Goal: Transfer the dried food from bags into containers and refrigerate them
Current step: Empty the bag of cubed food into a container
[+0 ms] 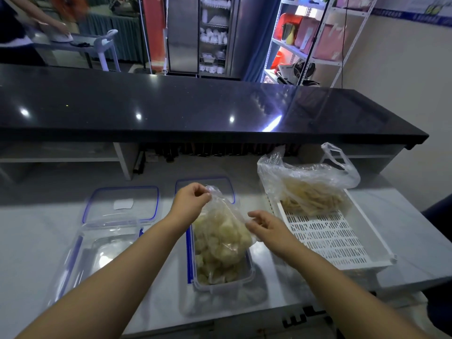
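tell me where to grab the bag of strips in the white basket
Pinch the handle loop at the top right of the bag, fingers coming from above. It stands free over the food, while the slack body slumps in the white basket.

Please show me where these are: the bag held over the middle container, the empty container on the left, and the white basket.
bag of pale dried pieces [221, 234]: head view, middle of its filled body.
empty clear container [105, 253]: head view, its bare bottom.
white basket [325, 238]: head view, bare slotted floor.
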A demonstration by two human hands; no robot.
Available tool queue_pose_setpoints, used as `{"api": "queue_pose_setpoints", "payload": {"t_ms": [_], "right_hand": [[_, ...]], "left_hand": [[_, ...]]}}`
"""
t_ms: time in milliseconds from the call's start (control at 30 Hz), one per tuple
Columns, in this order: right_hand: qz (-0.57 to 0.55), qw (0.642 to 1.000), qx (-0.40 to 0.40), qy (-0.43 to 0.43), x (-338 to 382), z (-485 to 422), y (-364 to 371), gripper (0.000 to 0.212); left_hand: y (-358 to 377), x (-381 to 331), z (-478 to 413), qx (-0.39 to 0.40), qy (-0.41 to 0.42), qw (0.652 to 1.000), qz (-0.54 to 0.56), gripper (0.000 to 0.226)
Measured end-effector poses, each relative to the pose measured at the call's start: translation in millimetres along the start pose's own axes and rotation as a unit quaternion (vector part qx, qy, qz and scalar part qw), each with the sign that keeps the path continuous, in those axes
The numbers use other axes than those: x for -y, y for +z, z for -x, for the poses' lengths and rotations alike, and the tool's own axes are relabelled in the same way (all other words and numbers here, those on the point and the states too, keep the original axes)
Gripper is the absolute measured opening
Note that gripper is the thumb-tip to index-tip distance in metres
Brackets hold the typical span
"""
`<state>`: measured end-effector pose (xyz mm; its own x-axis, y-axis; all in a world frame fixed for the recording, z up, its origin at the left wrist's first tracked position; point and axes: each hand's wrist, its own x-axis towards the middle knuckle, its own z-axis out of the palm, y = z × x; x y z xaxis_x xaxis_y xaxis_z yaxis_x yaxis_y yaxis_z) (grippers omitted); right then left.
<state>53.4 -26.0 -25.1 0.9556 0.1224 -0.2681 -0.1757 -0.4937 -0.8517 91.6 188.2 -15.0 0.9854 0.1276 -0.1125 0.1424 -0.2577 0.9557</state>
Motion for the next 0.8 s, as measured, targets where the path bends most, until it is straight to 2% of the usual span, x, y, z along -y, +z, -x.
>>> {"api": "queue_pose_setpoints", "payload": {"t_ms": [67,167,300,600,800], "right_hand": [[0.029,1.000,0.002,-0.001,-6.6,0.5,5.2,0.033],[0.030,0.999,-0.034,-0.020,-3.1,-1.3,8.2,0.014],[0.027,0.994,-0.086,-0.055,15.7,-4.2,1.7,0.022],[-0.040,0.987,-0.079,-0.137,72.2,-7.3,-5.5,0.023],[-0.082,0.982,-0.120,-0.120,71.7,-19.3,1.6,0.019]], "left_hand": [[-2.1,2.3,-2.1,-0.006,-0.007,1.000,0.019,0.005],[-3.9,2.1,-4.0,-0.001,-0.026,0.998,0.053,0.004],[-7.4,-1.0,-5.9,-0.006,-0.036,0.995,0.092,0.007],[-23.8,-19.3,-9.5,-0.033,-0.023,0.994,0.101,0.013],[-27.3,-22.4,-3.6,-0.024,-0.010,0.993,0.115,0.009]]}}
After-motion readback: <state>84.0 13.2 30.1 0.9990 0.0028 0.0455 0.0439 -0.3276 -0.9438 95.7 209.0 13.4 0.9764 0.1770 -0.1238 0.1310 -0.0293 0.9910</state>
